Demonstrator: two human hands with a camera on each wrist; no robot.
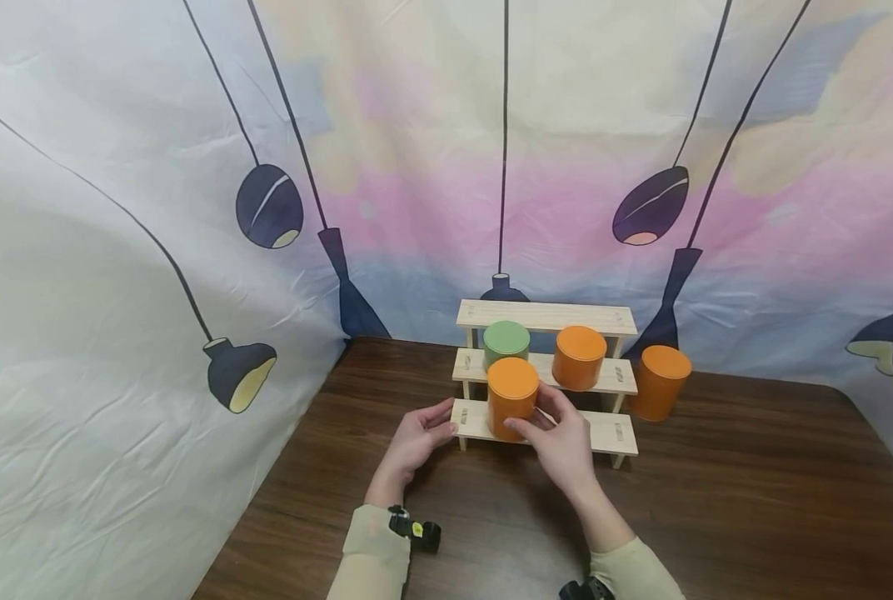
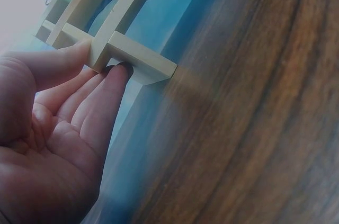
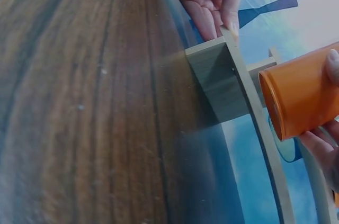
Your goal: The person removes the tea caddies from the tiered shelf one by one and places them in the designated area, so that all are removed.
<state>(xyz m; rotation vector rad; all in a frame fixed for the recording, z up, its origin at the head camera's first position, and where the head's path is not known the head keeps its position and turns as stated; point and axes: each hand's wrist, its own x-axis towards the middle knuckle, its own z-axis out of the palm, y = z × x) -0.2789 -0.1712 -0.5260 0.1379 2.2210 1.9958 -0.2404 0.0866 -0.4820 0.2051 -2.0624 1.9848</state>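
A pale wooden three-step stand (image 1: pixel 619 434) is on the table. My right hand (image 1: pixel 566 443) grips an orange canister (image 1: pixel 512 404) upright, with its base close over the left part of the lowest step. In the right wrist view, thumb and fingers lie on opposite sides of this canister (image 3: pixel 302 94). My left hand (image 1: pixel 416 437) pinches the left end of that step, thumb above and fingers below, as the left wrist view shows. On the middle step sit a green canister (image 1: pixel 506 335), partly hidden by the held one, and another orange canister (image 1: pixel 579 358).
To the right of the stand, a third orange canister (image 1: pixel 660 383) stands on the dark wooden table (image 1: pixel 761 492). Behind hangs a cloth backdrop (image 1: pixel 424 183) printed with lamps, which also covers the left side.
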